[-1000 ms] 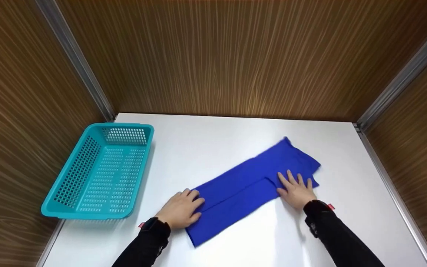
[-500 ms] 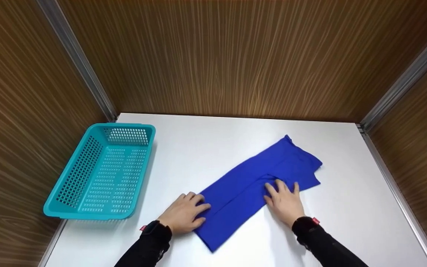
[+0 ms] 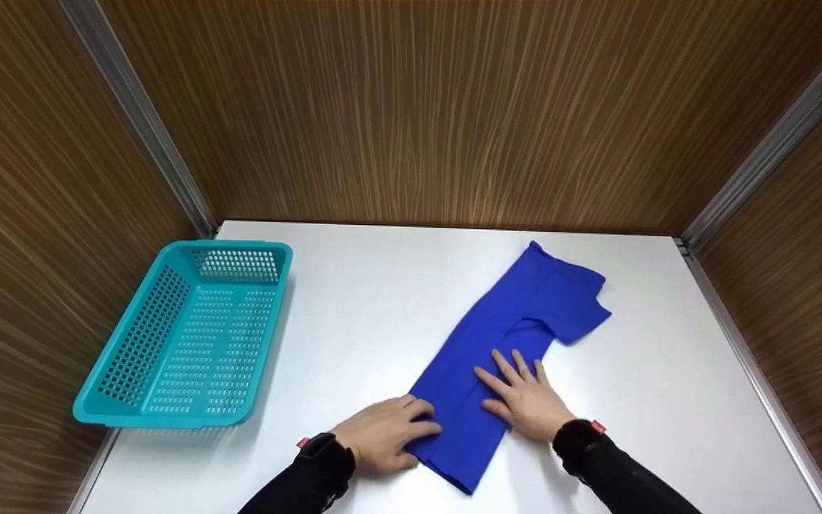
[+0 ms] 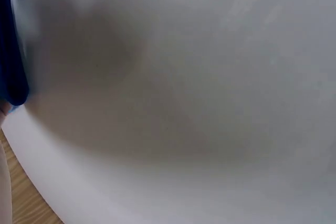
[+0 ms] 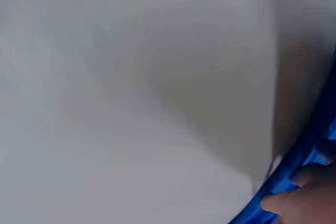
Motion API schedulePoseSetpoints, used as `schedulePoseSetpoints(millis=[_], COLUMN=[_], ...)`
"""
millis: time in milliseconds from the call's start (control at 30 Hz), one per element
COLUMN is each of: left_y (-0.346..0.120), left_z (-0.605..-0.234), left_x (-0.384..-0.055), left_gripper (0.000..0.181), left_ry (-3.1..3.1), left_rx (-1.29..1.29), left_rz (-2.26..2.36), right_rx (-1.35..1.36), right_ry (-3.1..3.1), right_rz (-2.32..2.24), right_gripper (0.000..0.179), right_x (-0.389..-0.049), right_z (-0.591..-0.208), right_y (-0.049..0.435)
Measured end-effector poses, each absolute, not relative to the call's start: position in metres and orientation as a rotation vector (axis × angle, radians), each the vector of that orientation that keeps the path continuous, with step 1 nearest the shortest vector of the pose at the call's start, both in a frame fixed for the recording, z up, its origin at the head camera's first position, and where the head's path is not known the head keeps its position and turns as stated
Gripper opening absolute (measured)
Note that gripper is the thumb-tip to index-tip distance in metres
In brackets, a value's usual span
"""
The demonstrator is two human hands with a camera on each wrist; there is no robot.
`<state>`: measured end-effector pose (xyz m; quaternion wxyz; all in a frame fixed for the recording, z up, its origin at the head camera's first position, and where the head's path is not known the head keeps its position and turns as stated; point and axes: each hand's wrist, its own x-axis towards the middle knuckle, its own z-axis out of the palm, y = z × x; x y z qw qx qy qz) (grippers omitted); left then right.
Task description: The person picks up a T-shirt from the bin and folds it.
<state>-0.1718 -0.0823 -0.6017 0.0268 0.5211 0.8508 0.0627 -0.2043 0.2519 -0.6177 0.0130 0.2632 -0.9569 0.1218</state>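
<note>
A blue T-shirt (image 3: 464, 385), folded lengthwise, lies slantwise on the white table, its short sleeve (image 3: 575, 307) sticking out at the upper right. My left hand (image 3: 386, 435) rests at its lower left edge, fingers over the cloth and thumb apart from them. Spread fingers of my right hand (image 3: 525, 403) press on the shirt's middle near the right edge. In the left wrist view only a strip of the T-shirt (image 4: 10, 72) shows at the far left. The right wrist view has my right hand (image 5: 310, 198) on the blue cloth in its lower right corner.
To the left stands a turquoise plastic basket (image 3: 222, 343) with perforated sides. Wood-grain panels (image 3: 411, 121) with metal corner strips (image 3: 143, 118) enclose the white table (image 3: 354, 300) at the back and both sides.
The T-shirt has turned steeper, its near end shifting right and its sleeve end moving away. My left hand has moved right; my right hand has moved left and nearer along the shirt.
</note>
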Motion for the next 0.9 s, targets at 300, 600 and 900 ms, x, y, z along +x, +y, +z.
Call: schedulePoseSetpoints(millis=[300, 600, 900], left_y=[-0.052, -0.02, -0.001], left_z=[-0.603, -0.601, -0.596], left_x=[-0.166, -0.171, -0.157], left_gripper=[0.038, 0.007, 0.009], left_ry=[2.618, 2.791, 2.684], left_rx=[1.991, 2.081, 1.918], left_rz=[0.005, -0.118, 0.439], right_rx=[0.847, 0.316, 0.598], right_ry=[-3.043, -3.003, -3.017], right_rz=[0.434, 0.349, 0.45], right_gripper=[0.049, 0.048, 0.051], right_x=[-0.2, -0.194, -0.187], right_z=[-0.61, -0.613, -0.61], right_y=[0.313, 0.298, 0.308])
